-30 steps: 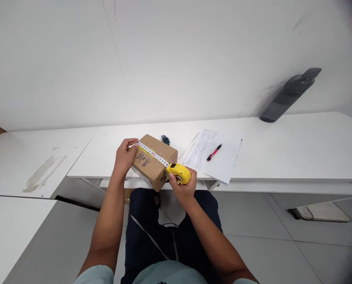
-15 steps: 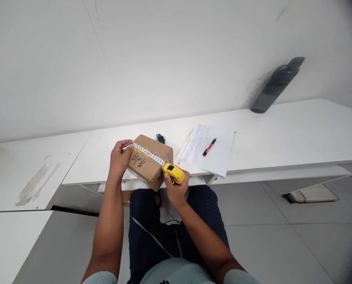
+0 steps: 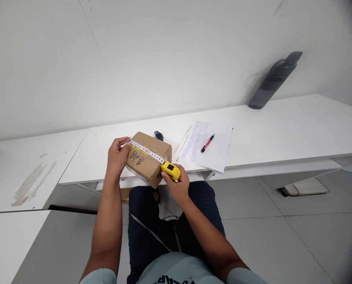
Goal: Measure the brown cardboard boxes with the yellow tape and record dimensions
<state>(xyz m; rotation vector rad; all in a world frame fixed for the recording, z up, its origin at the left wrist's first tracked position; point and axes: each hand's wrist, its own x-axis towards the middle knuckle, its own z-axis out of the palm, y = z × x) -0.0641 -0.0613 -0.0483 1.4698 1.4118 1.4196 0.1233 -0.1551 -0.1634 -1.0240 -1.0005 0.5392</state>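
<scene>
A brown cardboard box (image 3: 146, 165) with dark handwriting on its top rests at the front edge of the white desk, its near corner jutting past the edge. Across the top lies the drawn-out blade of a yellow tape measure (image 3: 171, 170). At the box's left edge, my left hand (image 3: 118, 154) pinches the blade's end between thumb and fingers. The yellow case is gripped by my right hand (image 3: 177, 183) against the box's right edge, thumb on its near side. The blade's hook is hidden by my left fingers.
Right of the box, a red and black pen (image 3: 207, 143) lies on sheets of paper (image 3: 214, 157), some handwritten. Behind the box is a small dark watch-like object (image 3: 158, 135). A dark bottle (image 3: 272, 85) stands at the desk's back by the wall. Stains mark the left desktop (image 3: 4, 169).
The view has shifted slightly, so everything sits a little higher and to the left. Both hands keep their hold on the tape measure, and the blade still spans the box.
</scene>
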